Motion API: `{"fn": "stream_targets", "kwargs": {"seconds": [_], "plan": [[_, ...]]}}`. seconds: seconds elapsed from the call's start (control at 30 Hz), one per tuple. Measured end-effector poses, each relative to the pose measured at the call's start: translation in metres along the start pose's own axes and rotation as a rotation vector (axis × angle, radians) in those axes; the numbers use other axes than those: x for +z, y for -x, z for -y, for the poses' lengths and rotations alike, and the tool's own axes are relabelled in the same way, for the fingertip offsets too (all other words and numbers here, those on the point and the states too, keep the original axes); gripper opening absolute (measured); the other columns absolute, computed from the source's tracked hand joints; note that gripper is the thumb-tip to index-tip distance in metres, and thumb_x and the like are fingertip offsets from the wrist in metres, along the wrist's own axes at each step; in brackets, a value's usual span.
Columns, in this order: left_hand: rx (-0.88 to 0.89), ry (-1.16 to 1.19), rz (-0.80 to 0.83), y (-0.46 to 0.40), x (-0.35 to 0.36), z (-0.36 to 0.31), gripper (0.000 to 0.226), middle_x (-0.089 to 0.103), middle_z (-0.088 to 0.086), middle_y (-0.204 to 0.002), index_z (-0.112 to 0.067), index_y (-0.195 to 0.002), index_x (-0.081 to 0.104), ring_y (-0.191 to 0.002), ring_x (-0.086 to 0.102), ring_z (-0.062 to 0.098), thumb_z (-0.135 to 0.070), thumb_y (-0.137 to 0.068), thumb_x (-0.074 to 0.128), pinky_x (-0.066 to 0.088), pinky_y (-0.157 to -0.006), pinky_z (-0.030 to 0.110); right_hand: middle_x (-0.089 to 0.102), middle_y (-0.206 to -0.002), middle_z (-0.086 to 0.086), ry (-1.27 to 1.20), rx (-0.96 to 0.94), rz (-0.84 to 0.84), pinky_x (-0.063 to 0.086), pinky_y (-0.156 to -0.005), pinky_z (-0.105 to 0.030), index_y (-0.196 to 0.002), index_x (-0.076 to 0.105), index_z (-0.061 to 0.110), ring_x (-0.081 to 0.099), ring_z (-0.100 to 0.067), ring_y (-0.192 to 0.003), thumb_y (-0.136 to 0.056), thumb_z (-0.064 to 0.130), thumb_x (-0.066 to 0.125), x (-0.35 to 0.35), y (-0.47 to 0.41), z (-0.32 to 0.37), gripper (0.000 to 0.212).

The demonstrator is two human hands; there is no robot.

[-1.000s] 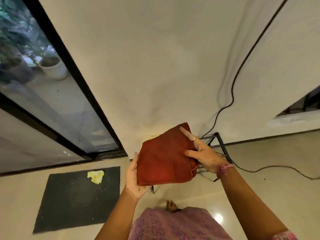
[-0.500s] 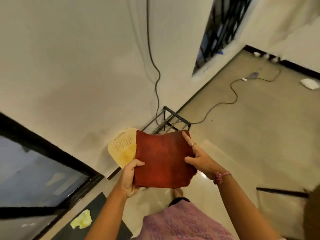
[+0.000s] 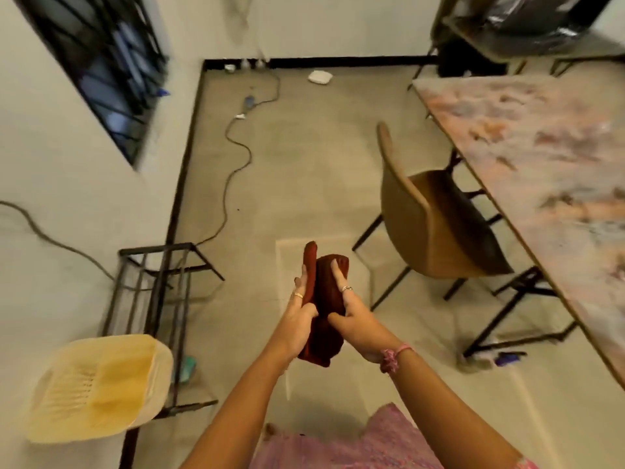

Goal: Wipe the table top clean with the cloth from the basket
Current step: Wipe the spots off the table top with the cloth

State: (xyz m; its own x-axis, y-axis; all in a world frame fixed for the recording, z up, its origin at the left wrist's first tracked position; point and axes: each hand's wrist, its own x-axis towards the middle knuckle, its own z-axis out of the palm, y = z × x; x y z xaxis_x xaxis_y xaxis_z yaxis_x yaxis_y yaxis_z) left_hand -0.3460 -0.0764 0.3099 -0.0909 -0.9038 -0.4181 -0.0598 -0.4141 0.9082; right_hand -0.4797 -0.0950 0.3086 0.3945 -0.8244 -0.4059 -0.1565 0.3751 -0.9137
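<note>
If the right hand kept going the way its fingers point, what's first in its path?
Apart from the red cloth the right hand grips, probably bare floor; the brown chair sits off to the right, though depth is unclear.

walls (image 3: 84,184): white | floor (image 3: 304,170): beige tile | barred window (image 3: 101,62): left | brown chair (image 3: 436,225): beside marbled tabletop

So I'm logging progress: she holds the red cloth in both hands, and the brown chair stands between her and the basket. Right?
Not quite. In the head view both hands, left hand and right hand, do hold the red cloth, but the brown chair stands beside the table, not the basket.
</note>
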Motion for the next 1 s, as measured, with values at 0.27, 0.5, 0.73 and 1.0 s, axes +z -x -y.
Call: {"fn": "stream_targets", "kwargs": {"seconds": [0.27,0.5,0.73,1.0], "plan": [[0.074,-0.575,0.220,-0.006,0.191,-0.008,0.067,-0.014,-0.005,-0.159,-0.049,-0.144,-0.006,-0.145,-0.013,0.025,-0.017,-0.098,0.031,0.003,-0.114,0.061,0.052,-0.122,0.020,-0.545,-0.051,-0.311,0.050,-0.097,-0.046,-0.141,0.020,0.055,0.060,-0.014,-0.114,-0.091,-0.002,0.034,-0.127,0.112,-0.052,0.077],[0.160,-1.098,0.337,0.021,0.333,0.018,0.074,-0.026,0.001,-0.156,-0.036,-0.145,-0.020,-0.139,-0.028,0.032,-0.032,-0.093,0.032,-0.015,-0.104,0.064,0.062,-0.125,0.019,-0.810,-0.070,-0.559,0.055,-0.086,-0.027,-0.138,0.037,0.050,0.061,-0.006,-0.113,-0.087,0.043,0.056,-0.212,0.195,-0.106,0.055],[0.331,-0.843,0.425,0.042,0.403,0.030,0.079,-0.006,-0.004,-0.159,-0.025,-0.151,0.011,-0.145,-0.007,0.017,-0.051,-0.081,0.038,-0.010,-0.113,0.048,0.066,-0.123,0.006,-0.938,-0.158,-0.746,0.056,-0.086,-0.034,-0.132,0.040,0.048,0.063,-0.019,-0.113,-0.096,0.016,0.052,-0.278,0.262,-0.142,0.049],[-0.524,0.137,0.511,0.003,0.431,-0.008,0.047,0.071,0.008,-0.109,-0.023,-0.101,0.075,-0.097,0.069,0.024,-0.058,-0.069,0.068,0.057,-0.070,0.035,0.063,-0.125,-0.013,-1.214,-0.076,-0.745,0.045,-0.102,-0.049,-0.125,0.060,0.014,0.060,-0.029,-0.117,-0.090,0.029,0.057,-0.323,0.283,-0.149,0.038]]}}
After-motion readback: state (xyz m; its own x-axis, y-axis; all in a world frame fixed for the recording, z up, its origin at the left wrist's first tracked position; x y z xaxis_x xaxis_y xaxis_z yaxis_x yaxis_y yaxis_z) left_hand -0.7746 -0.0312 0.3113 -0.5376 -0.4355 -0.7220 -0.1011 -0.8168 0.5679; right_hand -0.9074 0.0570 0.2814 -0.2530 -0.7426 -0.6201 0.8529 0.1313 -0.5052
